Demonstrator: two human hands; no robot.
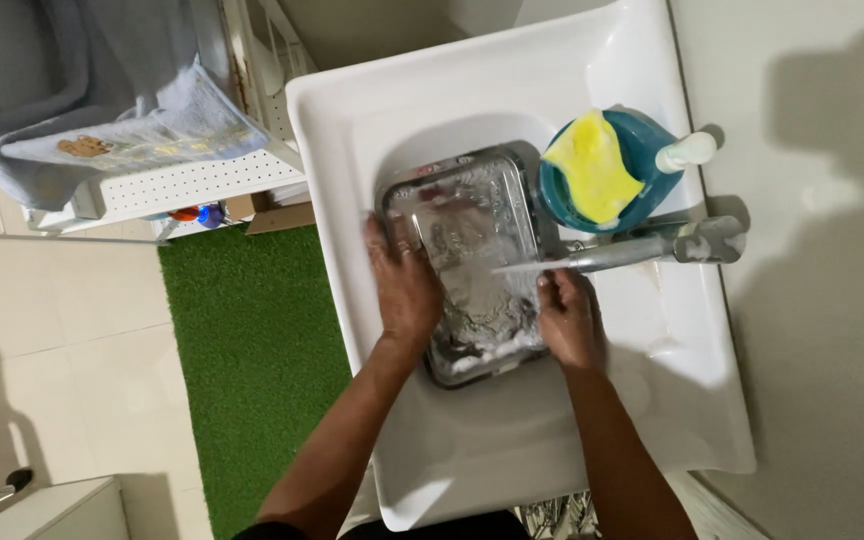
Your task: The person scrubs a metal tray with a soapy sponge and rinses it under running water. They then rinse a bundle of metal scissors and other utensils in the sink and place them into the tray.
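A rectangular metal tray (472,215), wet and soapy, lies in the basin of a white sink (512,440). My left hand (404,285) rests flat on the tray's left side, fingers spread over its edge. On the tray's right edge, my right hand (570,322) grips the rim just below the faucet spout. Water streams from the chrome faucet (617,255) onto the tray. White foam sits along the tray's near end.
A yellow sponge (592,165) sits in a blue bowl-shaped holder (652,165) with a white pump top at the sink's back right. A green mat (252,340) covers the floor to the left. A white rack with a grey towel (102,110) stands at upper left.
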